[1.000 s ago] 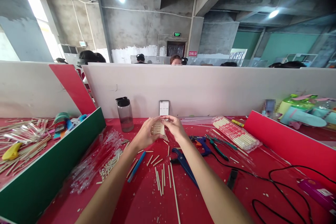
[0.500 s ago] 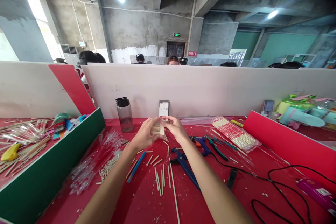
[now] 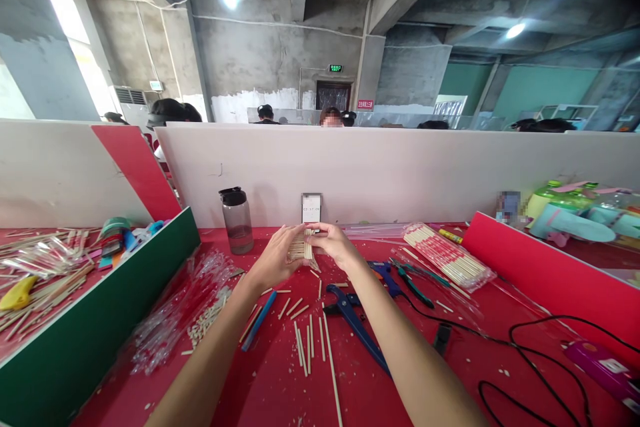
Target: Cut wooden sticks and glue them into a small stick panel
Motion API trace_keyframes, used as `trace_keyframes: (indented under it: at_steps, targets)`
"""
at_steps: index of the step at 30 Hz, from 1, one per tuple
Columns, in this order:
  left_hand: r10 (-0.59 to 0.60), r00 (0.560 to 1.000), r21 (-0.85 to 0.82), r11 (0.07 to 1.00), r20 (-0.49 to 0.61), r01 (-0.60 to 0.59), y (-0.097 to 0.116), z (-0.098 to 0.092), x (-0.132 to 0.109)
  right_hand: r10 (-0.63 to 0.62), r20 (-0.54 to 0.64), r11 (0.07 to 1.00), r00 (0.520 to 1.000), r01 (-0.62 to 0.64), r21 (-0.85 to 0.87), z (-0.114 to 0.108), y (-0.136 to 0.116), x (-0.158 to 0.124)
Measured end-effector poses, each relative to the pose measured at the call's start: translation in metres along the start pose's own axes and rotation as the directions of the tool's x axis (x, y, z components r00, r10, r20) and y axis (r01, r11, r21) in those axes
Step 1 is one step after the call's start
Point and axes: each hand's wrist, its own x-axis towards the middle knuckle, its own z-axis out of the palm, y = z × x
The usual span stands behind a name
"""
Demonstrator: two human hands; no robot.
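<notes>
Both hands meet above the middle of the red table [image 3: 280, 387]. My left hand [image 3: 273, 257] cups a small panel of glued wooden sticks [image 3: 301, 247] from the left. Fingers of my right hand [image 3: 336, 245] pinch the same panel from the right. The panel is lifted just off the table. Loose cut wooden sticks [image 3: 309, 343] lie scattered below my hands. Blue cutting pliers [image 3: 356, 323] rest right of those sticks, under my right forearm.
A dark water bottle [image 3: 237, 219] and a small timer [image 3: 311, 207] stand against the white partition. Clear wrappers [image 3: 180, 307] lie left, a pack of sticks [image 3: 447, 255] right. A black cable [image 3: 530, 340] leads to a purple glue gun [image 3: 603, 361]. Heads of other people show beyond the partition.
Almost nothing has moved. Both hands keep hold of the stick panel, with only slight finger shifts, and the view has tipped a little.
</notes>
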Motion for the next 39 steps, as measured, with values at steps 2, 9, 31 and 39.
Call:
trace_keyframes:
  at_steps: [2,9,31,39]
  targets:
    - [-0.007,1.0,0.005,1.0,-0.005,0.007,-0.0004,0.0012,-0.0004,-0.002,-0.002,1.0,1.0,0.002,0.003,-0.0003,0.0007,-0.0001]
    - [0.023,1.0,0.041,0.999,0.0,-0.023,0.0005,-0.0004,0.0009,0.0,-0.01,1.0,1.0,0.0,-0.016,0.0005,-0.0002,-0.0012]
    - [-0.029,0.998,0.033,0.999,0.055,0.027,0.0019,-0.0082,0.0055,0.03,0.054,0.997,0.998,-0.026,-0.076,0.003,-0.0032,0.002]
    - [-0.08,0.996,0.027,0.996,0.035,0.08,0.0035,-0.0079,0.0046,0.043,0.049,0.996,0.998,-0.039,-0.079,0.0025,-0.0037,0.002]
